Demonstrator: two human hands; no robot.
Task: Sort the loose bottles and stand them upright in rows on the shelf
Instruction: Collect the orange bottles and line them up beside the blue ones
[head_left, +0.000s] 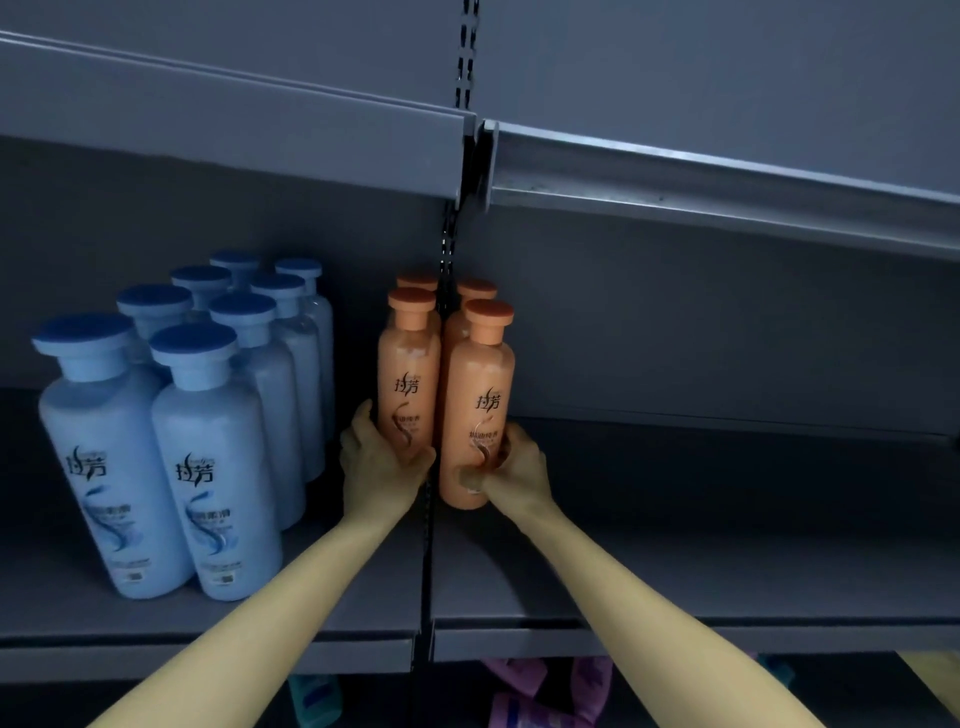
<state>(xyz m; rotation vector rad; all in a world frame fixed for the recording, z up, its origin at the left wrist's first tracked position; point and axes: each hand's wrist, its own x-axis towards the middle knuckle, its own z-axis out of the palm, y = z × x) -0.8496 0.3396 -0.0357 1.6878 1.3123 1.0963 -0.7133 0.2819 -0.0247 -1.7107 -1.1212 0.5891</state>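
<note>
Gripping orange bottles (410, 374) (480, 384) — hands (379, 457) (519, 465) cover their lower labels

Rear orange bottles (418, 282) mostly hidden; purple bottles (540, 691) cut off by shelf (519, 643).

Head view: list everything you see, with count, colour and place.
blue bottles: eight, pale blue with dark blue caps, upright in two rows on the left of the shelf
orange bottles: four, orange, upright in two rows at mid-shelf
shelf: one, grey, bearing both groups
upper shelf: one, grey, overhead
purple items: count unclear, lying below the shelf
teal items: count unclear, below the shelf
left hand: one, grips the front-left orange bottle
right hand: one, grips the front-right orange bottle
</note>
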